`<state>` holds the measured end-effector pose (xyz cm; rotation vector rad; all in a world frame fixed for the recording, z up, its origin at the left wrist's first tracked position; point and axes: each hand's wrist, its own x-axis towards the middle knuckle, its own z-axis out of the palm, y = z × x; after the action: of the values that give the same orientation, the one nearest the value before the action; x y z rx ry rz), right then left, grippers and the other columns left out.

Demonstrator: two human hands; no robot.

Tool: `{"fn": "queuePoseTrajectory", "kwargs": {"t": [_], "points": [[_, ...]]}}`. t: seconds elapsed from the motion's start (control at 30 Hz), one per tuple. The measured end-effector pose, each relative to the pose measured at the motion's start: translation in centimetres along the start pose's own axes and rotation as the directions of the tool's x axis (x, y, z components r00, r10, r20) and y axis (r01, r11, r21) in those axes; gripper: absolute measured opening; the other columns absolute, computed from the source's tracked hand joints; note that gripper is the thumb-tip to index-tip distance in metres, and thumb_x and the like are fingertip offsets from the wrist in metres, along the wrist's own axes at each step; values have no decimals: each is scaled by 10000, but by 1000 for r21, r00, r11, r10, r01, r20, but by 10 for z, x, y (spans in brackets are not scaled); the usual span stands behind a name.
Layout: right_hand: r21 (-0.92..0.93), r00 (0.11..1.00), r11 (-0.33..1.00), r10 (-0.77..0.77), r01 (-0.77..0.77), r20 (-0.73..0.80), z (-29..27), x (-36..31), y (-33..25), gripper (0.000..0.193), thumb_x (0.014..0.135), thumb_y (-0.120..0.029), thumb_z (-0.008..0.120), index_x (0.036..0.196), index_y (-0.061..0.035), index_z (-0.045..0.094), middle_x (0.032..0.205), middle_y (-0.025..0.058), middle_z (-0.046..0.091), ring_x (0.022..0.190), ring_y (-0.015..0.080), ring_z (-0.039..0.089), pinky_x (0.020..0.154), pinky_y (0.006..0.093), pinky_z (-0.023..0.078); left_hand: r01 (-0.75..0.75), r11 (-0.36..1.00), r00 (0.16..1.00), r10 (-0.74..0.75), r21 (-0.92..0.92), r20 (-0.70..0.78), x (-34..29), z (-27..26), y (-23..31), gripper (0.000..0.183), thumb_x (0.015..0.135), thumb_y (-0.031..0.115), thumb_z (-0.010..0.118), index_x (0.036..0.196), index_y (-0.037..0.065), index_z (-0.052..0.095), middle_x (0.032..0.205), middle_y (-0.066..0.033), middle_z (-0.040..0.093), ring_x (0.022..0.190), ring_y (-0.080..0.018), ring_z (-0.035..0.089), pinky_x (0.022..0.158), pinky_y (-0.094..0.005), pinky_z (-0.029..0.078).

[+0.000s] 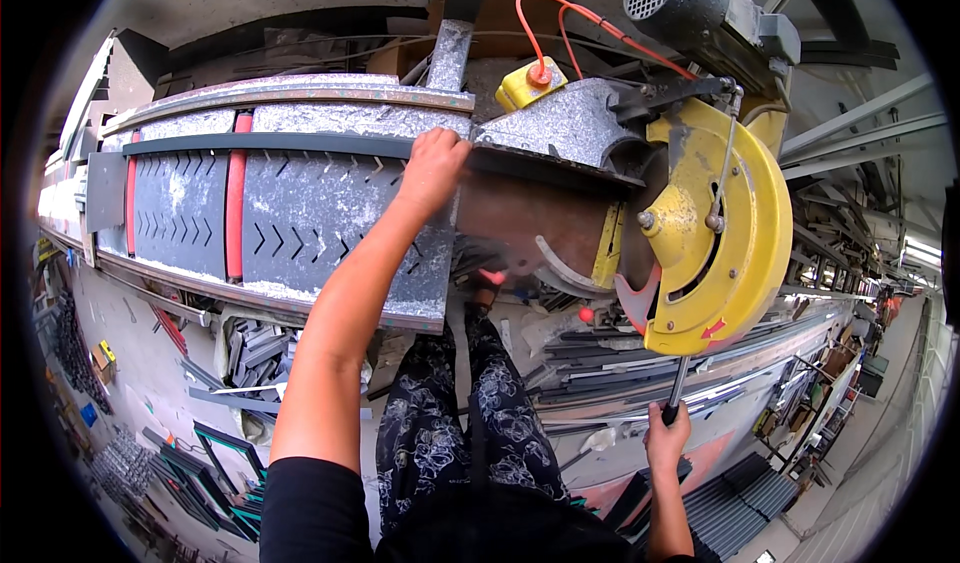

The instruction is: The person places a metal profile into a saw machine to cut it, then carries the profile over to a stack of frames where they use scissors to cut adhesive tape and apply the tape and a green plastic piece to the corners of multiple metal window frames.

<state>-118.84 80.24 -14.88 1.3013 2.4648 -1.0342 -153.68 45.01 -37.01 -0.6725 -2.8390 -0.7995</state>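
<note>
My left hand (437, 168) is closed over the right part of a long dark grey profile (290, 143). The profile lies lengthwise along the back of the slotted saw table (340, 203), and its far left end reaches an upright grey plate (105, 193). At the lower right, my right hand (668, 443) is wrapped around the black grip of the saw handle (677, 391). The handle's rod runs up to the yellow blade guard (745, 233) of a large cut-off saw. Most of the blade is hidden inside the guard.
Red rollers (237, 203) cross the table. A yellow switch box (528, 85) with an orange cable stands behind, left of the saw motor (690, 3). Grey offcuts (255, 358) lie below the table's front edge. Long profiles (630, 363) are stacked beneath the saw.
</note>
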Motion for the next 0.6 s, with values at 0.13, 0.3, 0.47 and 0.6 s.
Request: {"fn": "queuePoseTrajectory", "kwargs": {"t": [0.13, 0.3, 0.47, 0.6], "points": [[-27, 1000, 999, -22, 22, -14, 1, 2, 8, 183, 908, -98, 642, 852, -38, 479, 555, -12, 448, 363, 79, 425, 329, 240, 323, 0, 1000, 1000, 0, -8, 2, 0, -1, 1, 310, 665, 130, 749, 938, 86, 608, 941, -78, 552, 983, -281, 527, 877, -401, 405], [-13, 998, 999, 52, -52, -41, 13, 3, 4, 191, 882, -84, 658, 800, -28, 496, 578, 4, 470, 424, 83, 440, 404, 264, 353, 2, 1000, 1000, -2, -7, 14, -1, -3, -1, 318, 665, 130, 747, 949, 85, 612, 939, -79, 553, 981, -283, 528, 875, -403, 407], [-111, 986, 990, -106, 92, -126, 46, 28, 67, 219, 857, -133, 691, 827, -6, 515, 630, 40, 496, 552, 155, 499, 518, 304, 398, -14, 1000, 1000, 14, -14, -22, 1, 2, 0, 295, 666, 131, 739, 925, 81, 608, 925, -79, 552, 966, -287, 530, 867, -402, 411], [-11, 997, 999, 53, -54, -49, 73, 41, 68, 217, 871, -154, 678, 830, -5, 526, 634, 50, 523, 563, 161, 508, 545, 320, 418, -17, 1000, 1000, 17, 3, -26, 1, 0, -3, 281, 666, 133, 735, 911, 80, 607, 917, -81, 552, 958, -289, 533, 860, -404, 412]]}}
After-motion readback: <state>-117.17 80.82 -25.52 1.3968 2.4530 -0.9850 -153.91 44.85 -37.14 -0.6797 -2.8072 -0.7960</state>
